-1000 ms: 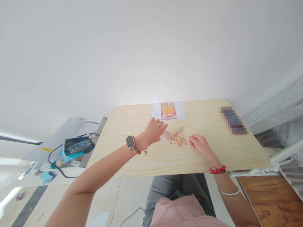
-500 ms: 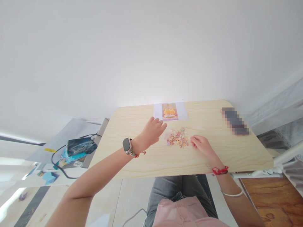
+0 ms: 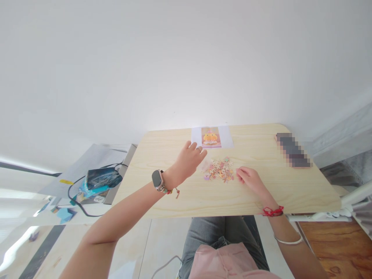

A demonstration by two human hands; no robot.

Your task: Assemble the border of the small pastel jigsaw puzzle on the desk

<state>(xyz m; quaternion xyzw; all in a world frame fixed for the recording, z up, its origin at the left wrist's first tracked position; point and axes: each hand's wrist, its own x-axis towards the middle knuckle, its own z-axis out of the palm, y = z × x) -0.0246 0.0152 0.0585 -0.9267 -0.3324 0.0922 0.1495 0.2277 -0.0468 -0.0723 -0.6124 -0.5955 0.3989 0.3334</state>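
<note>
Near the middle of the pale wooden counter (image 3: 174, 193) lies a small heap of pastel-coloured jigsaw pieces (image 3: 220, 170), between my two hands. My left hand (image 3: 188, 159) hovers just beside the heap, fingers loosely spread and holding nothing. My right hand (image 3: 249, 177) rests curled at the heap's other side; whether its fingers pinch a piece I cannot tell. At the far edge lies a white sheet with an orange picture (image 3: 211, 137).

Bright even daylight, soft faint shadows, wide-angle edge distortion, sharp focus
</note>
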